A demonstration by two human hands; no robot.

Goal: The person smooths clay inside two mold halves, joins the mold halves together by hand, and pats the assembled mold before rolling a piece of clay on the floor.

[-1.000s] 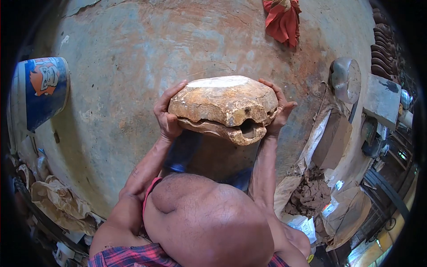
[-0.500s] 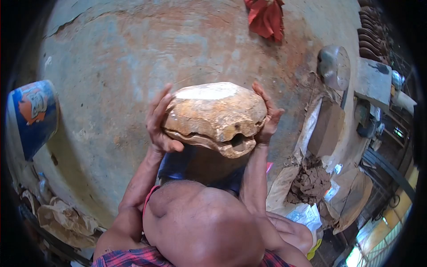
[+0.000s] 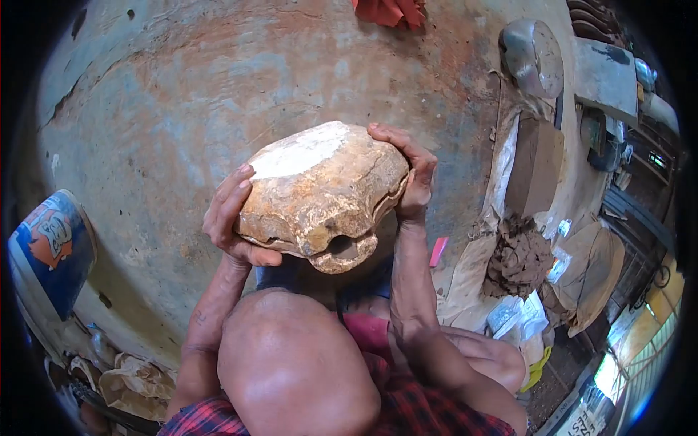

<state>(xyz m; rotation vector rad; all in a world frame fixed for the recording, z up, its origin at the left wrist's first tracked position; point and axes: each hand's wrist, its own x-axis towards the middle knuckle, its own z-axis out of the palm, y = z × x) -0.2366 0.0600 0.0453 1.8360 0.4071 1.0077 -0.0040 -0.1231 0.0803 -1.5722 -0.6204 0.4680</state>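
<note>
A chunky two-part plaster mould (image 3: 313, 178), stained brown with a white flat patch on top, is held up in front of my chest. A seam runs round its lower side, and a dark round hole opens at the end facing me. My left hand (image 3: 234, 218) grips its left side, fingers over the upper edge and thumb below. On the right side, my right hand (image 3: 411, 167) wraps the edge with its fingers reaching onto the top. The mould's underside and inside are hidden.
At the right lie a brown clay lump (image 3: 518, 260), a brown block (image 3: 534, 166) and a metal pot (image 3: 531, 58). A blue printed bucket (image 3: 54, 251) stands at the left. A red cloth (image 3: 390, 11) lies at the top, and a pink piece (image 3: 438, 251) is near my right forearm.
Both hands have shifted left in view with the mould, which has turned and tilted so its right side sits higher. My right hand's fingers now reach further over its top.
</note>
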